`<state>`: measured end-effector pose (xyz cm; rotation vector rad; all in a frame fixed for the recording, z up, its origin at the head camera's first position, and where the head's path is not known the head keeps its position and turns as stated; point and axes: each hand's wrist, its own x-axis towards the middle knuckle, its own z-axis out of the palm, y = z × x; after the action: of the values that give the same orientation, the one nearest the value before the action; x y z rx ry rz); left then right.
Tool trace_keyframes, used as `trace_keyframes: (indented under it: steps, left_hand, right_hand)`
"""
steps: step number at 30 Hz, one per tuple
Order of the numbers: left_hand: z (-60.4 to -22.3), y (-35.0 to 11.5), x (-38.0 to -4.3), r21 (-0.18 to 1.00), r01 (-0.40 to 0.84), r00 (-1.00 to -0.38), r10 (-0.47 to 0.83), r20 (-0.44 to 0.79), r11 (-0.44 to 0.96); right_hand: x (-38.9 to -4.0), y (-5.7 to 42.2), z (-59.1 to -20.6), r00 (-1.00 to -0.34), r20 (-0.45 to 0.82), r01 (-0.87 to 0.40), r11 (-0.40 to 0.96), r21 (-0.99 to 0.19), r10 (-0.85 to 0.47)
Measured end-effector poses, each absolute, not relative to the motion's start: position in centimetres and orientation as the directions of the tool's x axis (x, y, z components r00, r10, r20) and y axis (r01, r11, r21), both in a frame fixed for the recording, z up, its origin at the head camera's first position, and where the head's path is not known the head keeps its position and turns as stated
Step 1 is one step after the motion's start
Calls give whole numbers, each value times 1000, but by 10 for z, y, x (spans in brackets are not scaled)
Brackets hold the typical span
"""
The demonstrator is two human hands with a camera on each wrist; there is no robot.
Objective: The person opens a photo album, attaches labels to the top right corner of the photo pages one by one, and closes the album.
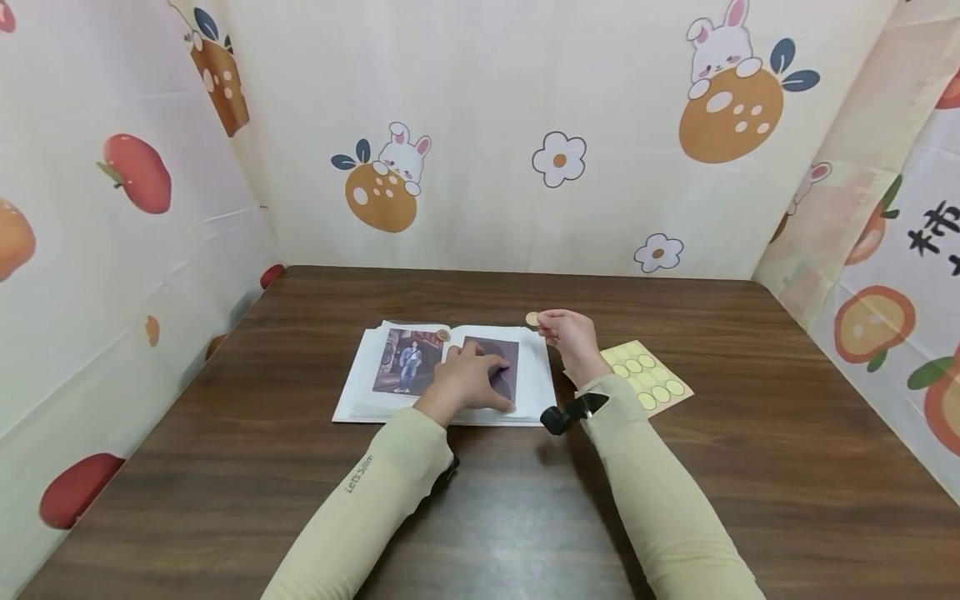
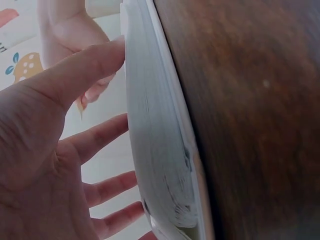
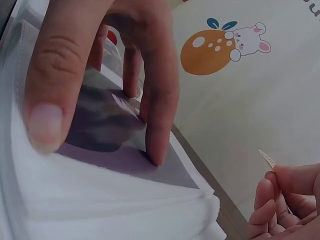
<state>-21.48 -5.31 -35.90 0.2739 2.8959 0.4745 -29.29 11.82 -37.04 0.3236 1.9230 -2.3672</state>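
Note:
An open photo album point(image 1: 538, 367) lies on the table, with thick white pages point(image 2: 150, 115). My left hand point(image 1: 465, 379) rests its spread fingertips and thumb on the right page, over a dark purplish photo point(image 1: 507, 354). Part of that photo is hidden under the hand. On the left page sits a photo of a standing person point(image 1: 408, 360), with a small round sticker point(image 1: 443, 335) at its top right corner. Above the album's upper right corner, my right hand point(image 1: 572, 337) pinches a round tan sticker point(image 3: 267, 159) between thumb and fingers.
A yellow sheet of round stickers point(image 1: 648, 377) lies right of the album, partly behind the right wrist. A black wrist device point(image 1: 573, 413) is strapped over the right sleeve. Printed curtains point(image 1: 480, 208) enclose the wooden table point(image 1: 262, 500) at the back and sides.

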Motion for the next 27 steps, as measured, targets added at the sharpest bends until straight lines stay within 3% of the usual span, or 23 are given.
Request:
trace_keyframes:
  steps: [27]
  left_hand:
    - [-361,-56,-212,313,176,-966,225,-129,933]
  right_hand:
    - [-303,94,-388,-952,-258,269,53,-962,162]
